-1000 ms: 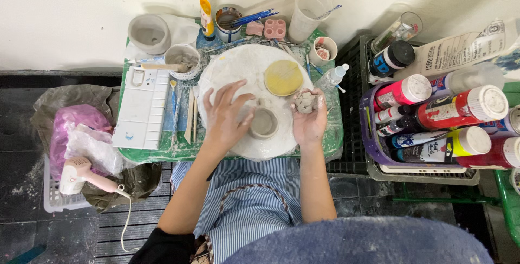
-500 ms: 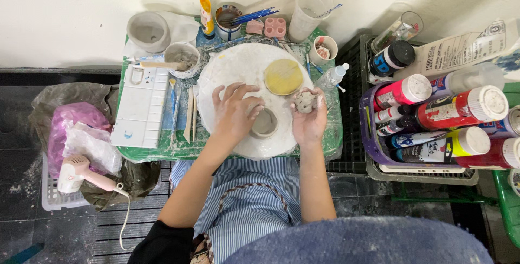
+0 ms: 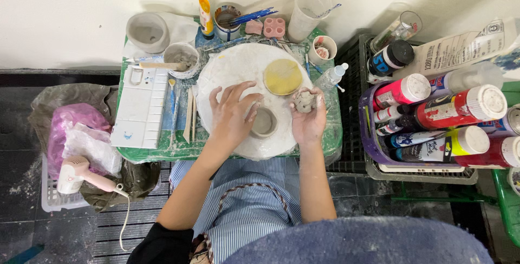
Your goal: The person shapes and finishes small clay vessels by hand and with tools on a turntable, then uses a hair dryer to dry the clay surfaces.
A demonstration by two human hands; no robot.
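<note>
**Clay lump cupped in right hand, left hand laid by small clay cup**

A grey clay lump [image 3: 305,101] is cupped in the right hand [image 3: 309,118], fingers curled loosely round it, palm up, approx. at the right edge of the round white board [image 3: 227,69]. The left hand [image 3: 232,113] is spread flat on the board, fingers apart, nothing gripped; its fingertips are touching or just beside a small clay cup [image 3: 264,122], which sits btwn. both hands. A yellow disc [image 3: 282,76] lies just above.
</note>
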